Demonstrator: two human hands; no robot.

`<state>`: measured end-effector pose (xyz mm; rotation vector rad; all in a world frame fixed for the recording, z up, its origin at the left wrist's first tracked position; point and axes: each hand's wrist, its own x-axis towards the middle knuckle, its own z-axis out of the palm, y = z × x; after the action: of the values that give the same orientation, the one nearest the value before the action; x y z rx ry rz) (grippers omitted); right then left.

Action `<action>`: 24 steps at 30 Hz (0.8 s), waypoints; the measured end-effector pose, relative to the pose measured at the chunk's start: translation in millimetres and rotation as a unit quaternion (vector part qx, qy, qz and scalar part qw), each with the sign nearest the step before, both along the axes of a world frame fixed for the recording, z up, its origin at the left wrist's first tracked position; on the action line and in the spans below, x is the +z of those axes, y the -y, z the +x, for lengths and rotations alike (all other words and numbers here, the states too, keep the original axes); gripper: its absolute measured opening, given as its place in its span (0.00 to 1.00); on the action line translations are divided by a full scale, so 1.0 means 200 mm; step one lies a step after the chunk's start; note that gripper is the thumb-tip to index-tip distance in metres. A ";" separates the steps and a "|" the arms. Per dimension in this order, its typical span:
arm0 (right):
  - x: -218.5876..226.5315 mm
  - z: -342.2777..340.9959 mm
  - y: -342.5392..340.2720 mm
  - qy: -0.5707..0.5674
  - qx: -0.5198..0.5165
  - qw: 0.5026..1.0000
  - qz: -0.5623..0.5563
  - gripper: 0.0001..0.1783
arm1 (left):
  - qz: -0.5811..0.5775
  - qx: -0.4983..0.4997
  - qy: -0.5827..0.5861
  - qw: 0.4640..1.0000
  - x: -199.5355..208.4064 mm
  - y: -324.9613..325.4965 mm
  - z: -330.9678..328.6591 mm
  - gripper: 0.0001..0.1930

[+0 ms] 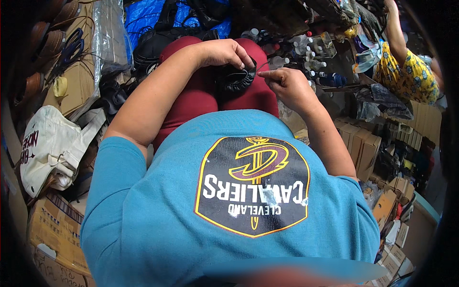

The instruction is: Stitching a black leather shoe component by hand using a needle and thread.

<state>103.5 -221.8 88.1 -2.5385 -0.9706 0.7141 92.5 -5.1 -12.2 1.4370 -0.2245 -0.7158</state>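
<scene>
Black piece [235,83] of soft, shiny material with a gathered edge is resting on our lap, over dark red trousers [191,103], between our two hands. Our left hand [230,53] is reaching over it, thumb and fingertips pinching the upper edge and hiding part of it. Our right hand [289,87] is hovering just beside its right edge, index finger pointing at the piece and the other fingers curling inward; we cannot tell whether that fingertip is touching it or whether the fingers are gripping anything thin.

Clutter is crowding us closely. Clear plastic bottles [313,65] are hemming in the space beyond the right hand, and cardboard boxes [366,153] are filling the area beside our right forearm. Black items [148,45] are heaping up beyond our knees, partly covering a blue sheet [141,16]. At far left, brown shoes [53,43] are sitting near a yellow roll [60,87], and a white canvas bag [52,138] is slumping beside our left arm. At upper right, a person in yellow flowered clothing [406,76] is stretching out an arm.
</scene>
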 end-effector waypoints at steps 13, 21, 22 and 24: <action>0.00 -0.01 -0.05 0.031 0.002 0.997 -0.069 0.15 | 0.030 -0.008 0.005 1.000 0.00 0.00 0.01 0.17; -0.04 -0.01 -0.03 -0.001 -0.011 1.000 -0.023 0.13 | 0.018 -0.008 -0.003 1.000 -0.01 0.01 0.01 0.16; -0.04 -0.01 -0.03 -0.001 -0.011 1.000 -0.022 0.13 | 0.017 -0.005 0.003 1.000 -0.01 0.01 0.01 0.16; -0.06 -0.03 -0.03 0.006 -0.029 0.999 -0.019 0.12 | 0.018 -0.002 -0.008 1.000 0.00 0.01 0.01 0.16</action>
<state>97.5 -216.0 77.0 -2.5960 -0.8924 0.7080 94.7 -7.0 -13.1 1.4641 -0.2040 -0.7380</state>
